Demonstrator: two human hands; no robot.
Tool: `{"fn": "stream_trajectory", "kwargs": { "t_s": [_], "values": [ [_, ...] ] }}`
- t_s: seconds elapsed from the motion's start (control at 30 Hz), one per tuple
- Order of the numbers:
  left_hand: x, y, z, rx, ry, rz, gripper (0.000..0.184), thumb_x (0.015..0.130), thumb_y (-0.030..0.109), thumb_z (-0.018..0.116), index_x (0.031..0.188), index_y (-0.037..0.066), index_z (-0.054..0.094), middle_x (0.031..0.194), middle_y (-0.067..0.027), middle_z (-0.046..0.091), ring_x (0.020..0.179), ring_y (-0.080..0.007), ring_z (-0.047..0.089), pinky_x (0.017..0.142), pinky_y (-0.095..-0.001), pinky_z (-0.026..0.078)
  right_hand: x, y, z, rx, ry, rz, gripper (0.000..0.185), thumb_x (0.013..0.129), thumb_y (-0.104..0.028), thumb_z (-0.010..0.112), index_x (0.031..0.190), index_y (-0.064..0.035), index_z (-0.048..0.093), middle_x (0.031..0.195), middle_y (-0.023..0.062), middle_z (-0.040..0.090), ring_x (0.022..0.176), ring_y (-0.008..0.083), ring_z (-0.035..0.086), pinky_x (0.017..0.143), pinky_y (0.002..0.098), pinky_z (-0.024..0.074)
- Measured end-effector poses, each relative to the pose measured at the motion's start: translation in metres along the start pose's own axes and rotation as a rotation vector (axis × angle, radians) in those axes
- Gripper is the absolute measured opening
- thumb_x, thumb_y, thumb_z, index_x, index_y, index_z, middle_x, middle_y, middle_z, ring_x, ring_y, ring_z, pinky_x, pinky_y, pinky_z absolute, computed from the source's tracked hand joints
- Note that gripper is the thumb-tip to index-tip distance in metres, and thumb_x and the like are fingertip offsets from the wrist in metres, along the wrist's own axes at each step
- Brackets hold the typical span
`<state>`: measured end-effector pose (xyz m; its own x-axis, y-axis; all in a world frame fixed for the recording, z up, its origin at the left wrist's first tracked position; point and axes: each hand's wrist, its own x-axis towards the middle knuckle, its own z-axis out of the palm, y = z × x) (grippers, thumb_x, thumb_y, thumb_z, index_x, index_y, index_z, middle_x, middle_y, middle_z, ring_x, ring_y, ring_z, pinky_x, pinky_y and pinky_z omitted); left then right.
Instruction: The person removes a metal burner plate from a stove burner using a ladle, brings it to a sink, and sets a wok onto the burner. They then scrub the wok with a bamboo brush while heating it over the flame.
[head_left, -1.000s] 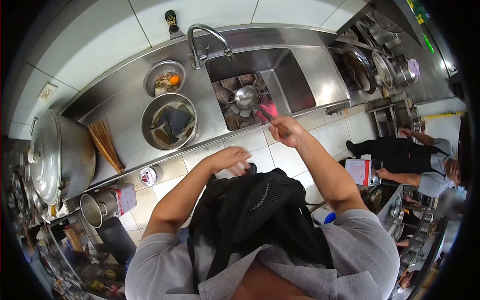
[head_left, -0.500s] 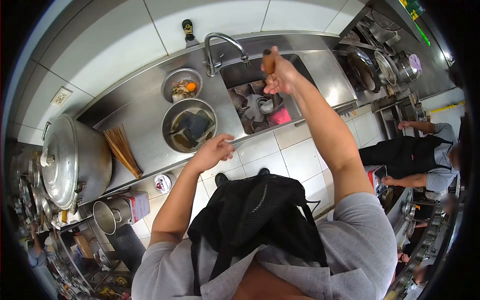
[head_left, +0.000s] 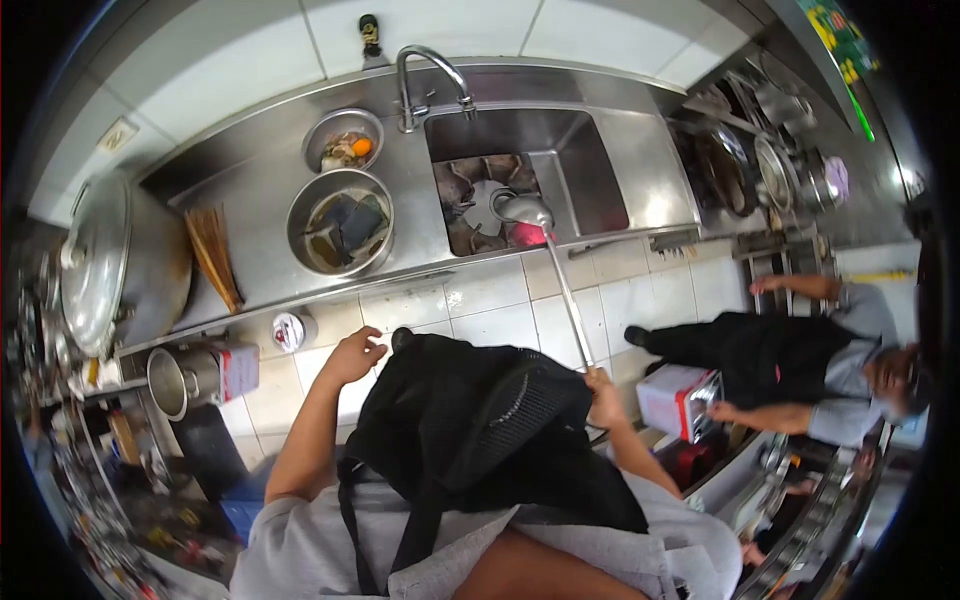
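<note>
My right hand [head_left: 606, 397] is closed around the handle end of a long metal ladle [head_left: 569, 305], held low by my right side. The ladle's bowl hangs over the front of the sink [head_left: 590, 170], by a pink item [head_left: 527, 234] whose kind I cannot make out. Dark ring-shaped metal pieces [head_left: 507, 168] lie in the sink's left part. My left hand [head_left: 356, 357] is in the air in front of the counter, fingers apart and slightly curled, holding nothing. Nearest to it on the counter is a steel pot [head_left: 292, 228] with dark sheets in liquid.
A metal bowl [head_left: 312, 135] holds food and an orange yolk-like ball. A bundle of thin sticks [head_left: 212, 255] lies beside a large lidded pot [head_left: 150, 250]. The faucet [head_left: 403, 90] arches over the sink. At right, a co-worker [head_left: 780, 350] touches a red-and-white tin [head_left: 675, 400].
My right hand has come back from above the sink to my side, swinging the ladle's handle toward me. My left hand has withdrawn from beside the steel pot. The camera view has shifted.
</note>
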<state>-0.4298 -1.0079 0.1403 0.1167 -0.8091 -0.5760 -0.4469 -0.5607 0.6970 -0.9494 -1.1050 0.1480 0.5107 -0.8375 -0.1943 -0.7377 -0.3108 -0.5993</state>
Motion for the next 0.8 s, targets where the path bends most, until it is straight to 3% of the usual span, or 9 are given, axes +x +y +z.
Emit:
{"fn": "stream_trajectory", "kwargs": {
  "t_s": [0.13, 0.27, 0.33, 0.4, 0.5, 0.53, 0.63, 0.67, 0.8],
  "values": [
    [-0.030, -0.067, 0.044, -0.257, 0.004, -0.260, 0.042, 0.089, 0.022, 0.062, 0.124, 0.001, 0.054, 0.092, -0.0118, 0.069, 0.078, -0.0203, 0.070, 0.062, -0.0313, 0.053, 0.037, -0.026, -0.015, -0.011, -0.077, 0.106, 0.079, 0.068, 0.016, 0.049, 0.135, -0.0249, 0.057, 0.099, 0.0157, 0.056, 0.091, 0.0348, 0.056, 0.083, 0.0410, 0.0505],
    [-0.109, -0.181, 0.071, -0.342, 0.127, -0.493, 0.035, 0.090, 0.023, 0.063, 0.117, 0.003, 0.057, 0.092, -0.0133, 0.070, 0.069, -0.0199, 0.069, 0.059, -0.0350, 0.054, 0.025, -0.003, -0.046, 0.118, -0.012, -0.003, 0.082, 0.070, 0.012, 0.052, 0.148, -0.0085, 0.037, 0.092, 0.0143, 0.055, 0.078, 0.0263, 0.057, 0.072, 0.0361, 0.0500],
    [-0.161, -0.232, 0.087, -0.530, 0.256, -0.693, 0.031, 0.090, 0.022, 0.061, 0.117, 0.007, 0.057, 0.092, -0.0110, 0.070, 0.069, -0.0205, 0.069, 0.057, -0.0379, 0.055, 0.020, -0.021, -0.055, 0.225, 0.106, 0.015, 0.074, 0.072, 0.008, 0.056, 0.143, -0.0033, 0.038, 0.084, 0.0082, 0.051, 0.067, 0.0195, 0.051, 0.063, 0.0324, 0.0460],
    [-0.208, -0.294, 0.113, -0.622, 0.374, -0.834, 0.025, 0.089, 0.018, 0.061, 0.112, 0.009, 0.060, 0.091, -0.0064, 0.070, 0.070, -0.0181, 0.069, 0.058, -0.0373, 0.055, 0.031, -0.031, -0.038, 0.215, 0.040, 0.056, 0.045, 0.075, 0.006, 0.058, 0.118, -0.0016, 0.053, 0.075, 0.0025, 0.046, 0.063, 0.0127, 0.043, 0.058, 0.0291, 0.0410],
    [-0.254, -0.425, 0.161, 0.595, -0.115, -0.236, 0.024, 0.076, 0.017, 0.066, 0.100, 0.012, 0.069, 0.092, 0.0003, 0.071, 0.068, -0.0148, 0.067, 0.065, -0.0396, 0.056, 0.061, -0.053, 0.008, 0.225, -0.195, -0.096, 0.006, 0.082, -0.003, 0.059, 0.084, -0.0021, 0.053, 0.066, -0.0014, 0.045, 0.065, 0.0072, 0.041, 0.057, 0.0268, 0.0378],
    [-0.281, -0.443, 0.183, 0.553, -0.062, -0.300, 0.024, 0.076, 0.017, 0.066, 0.100, 0.012, 0.069, 0.092, 0.0003, 0.071, 0.068, -0.0148, 0.067, 0.065, -0.0396, 0.056, 0.073, -0.061, 0.038, 0.360, -0.226, -0.137, 0.010, 0.084, -0.005, 0.059, 0.078, -0.0022, 0.052, 0.065, -0.0020, 0.044, 0.066, 0.0056, 0.040, 0.056, 0.0261, 0.0370],
    [-0.278, -0.455, 0.205, -0.563, 0.486, -0.329, 0.027, 0.080, 0.020, 0.069, 0.104, 0.009, 0.063, 0.089, -0.0054, 0.068, 0.070, -0.0209, 0.067, 0.053, -0.0367, 0.054, 0.101, -0.179, 0.075, 0.286, -0.331, -0.259, 0.013, 0.082, -0.009, 0.062, 0.078, -0.0014, 0.053, 0.063, 0.0004, 0.046, 0.063, 0.0107, 0.042, 0.057, 0.0292, 0.0382],
    [-0.307, -0.372, 0.160, -0.906, 0.636, -0.662, 0.025, 0.086, 0.019, 0.063, 0.107, 0.007, 0.062, 0.086, -0.0100, 0.068, 0.068, -0.0199, 0.068, 0.047, -0.0335, 0.052, 0.117, -0.205, 0.097, 0.289, -0.352, -0.305, 0.013, 0.082, -0.009, 0.062, 0.078, -0.0014, 0.053, 0.063, 0.0004, 0.046, 0.063, 0.0107, 0.042, 0.057, 0.0292, 0.0382],
    [-0.361, -0.392, 0.133, -0.914, 0.840, -0.471, 0.029, 0.090, 0.021, 0.061, 0.114, 0.005, 0.059, 0.089, -0.0109, 0.069, 0.069, -0.0184, 0.068, 0.056, -0.0312, 0.053, 0.156, -0.327, 0.181, 0.057, -0.412, -0.594, 0.028, 0.075, -0.017, 0.072, 0.070, -0.0020, 0.049, 0.058, 0.0079, 0.044, 0.058, 0.0171, 0.044, 0.055, 0.0352, 0.0394]
  ]
}}
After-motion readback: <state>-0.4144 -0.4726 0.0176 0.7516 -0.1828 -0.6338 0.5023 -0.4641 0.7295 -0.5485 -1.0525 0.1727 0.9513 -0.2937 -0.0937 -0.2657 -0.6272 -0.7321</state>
